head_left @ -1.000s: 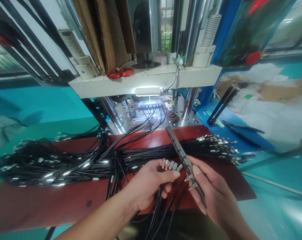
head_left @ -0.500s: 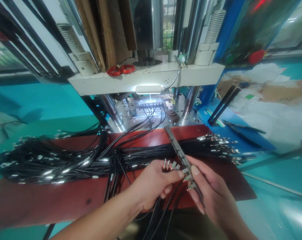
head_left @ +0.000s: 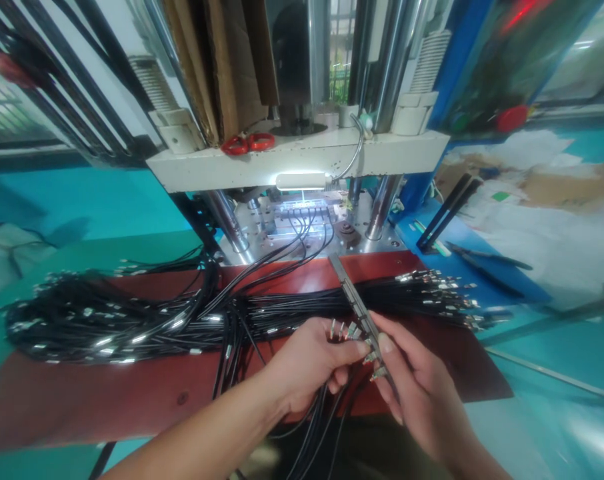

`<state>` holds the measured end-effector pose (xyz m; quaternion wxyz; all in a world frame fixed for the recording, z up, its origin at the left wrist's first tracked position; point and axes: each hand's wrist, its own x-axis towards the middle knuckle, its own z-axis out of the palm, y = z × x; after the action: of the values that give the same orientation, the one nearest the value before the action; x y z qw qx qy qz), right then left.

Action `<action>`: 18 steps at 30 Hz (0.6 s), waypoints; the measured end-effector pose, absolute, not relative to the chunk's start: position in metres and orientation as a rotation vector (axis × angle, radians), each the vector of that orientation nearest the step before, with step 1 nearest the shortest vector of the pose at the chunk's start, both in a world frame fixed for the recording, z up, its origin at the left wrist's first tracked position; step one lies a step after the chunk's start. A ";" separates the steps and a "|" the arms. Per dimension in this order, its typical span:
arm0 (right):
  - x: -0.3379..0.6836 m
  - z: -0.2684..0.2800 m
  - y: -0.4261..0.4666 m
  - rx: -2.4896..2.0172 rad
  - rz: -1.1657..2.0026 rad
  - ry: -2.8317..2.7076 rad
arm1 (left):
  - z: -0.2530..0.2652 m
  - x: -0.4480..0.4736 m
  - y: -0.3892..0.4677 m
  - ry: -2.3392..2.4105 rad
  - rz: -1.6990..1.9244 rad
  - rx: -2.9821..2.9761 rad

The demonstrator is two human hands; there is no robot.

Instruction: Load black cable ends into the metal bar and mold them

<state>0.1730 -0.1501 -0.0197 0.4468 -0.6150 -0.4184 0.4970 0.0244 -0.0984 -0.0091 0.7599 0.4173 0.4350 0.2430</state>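
Note:
My left hand (head_left: 315, 363) is closed on several black cables whose metal connectors (head_left: 343, 328) fan out above its fingers. Its thumb presses one connector against a slotted metal bar (head_left: 355, 300). Around the bar's near part, my right hand (head_left: 415, 377) is closed, thumb on top and fingers underneath. The bar slants away toward the press, and a few connectors sit along its left edge near my right thumb. Below my hands the held cables (head_left: 312, 433) hang down. Beyond the bar lies a long bundle of black cables (head_left: 292, 307) with bare metal ends.
A press with a white crosshead (head_left: 302, 157) stands ahead, its lit mould (head_left: 305, 217) holding several cables. Red-handled scissors (head_left: 248, 143) rest on the crosshead. Tweezers (head_left: 487, 260) lie on a blue board at right. The red-brown board (head_left: 132, 407) carries the bundle.
The view has shifted slightly. Both hands keep their hold, and the connectors by my right thumb sit a little differently against the bar.

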 end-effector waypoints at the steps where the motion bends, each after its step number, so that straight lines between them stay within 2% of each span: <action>1: 0.173 -0.018 -0.150 -1.521 1.263 -1.000 | -0.008 0.022 -0.097 0.918 0.537 0.899; 6: 0.176 -0.012 -0.148 -1.526 1.330 -0.852 | -0.003 0.007 -0.093 0.916 0.578 0.840; 18: 0.180 -0.018 -0.146 -1.496 1.409 -0.901 | -0.009 0.016 -0.098 0.998 0.611 0.865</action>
<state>0.1802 -0.1460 -0.0178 0.4340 -0.6005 -0.3619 0.5658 0.0164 -0.0982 -0.0086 0.7469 0.3953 0.4560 0.2791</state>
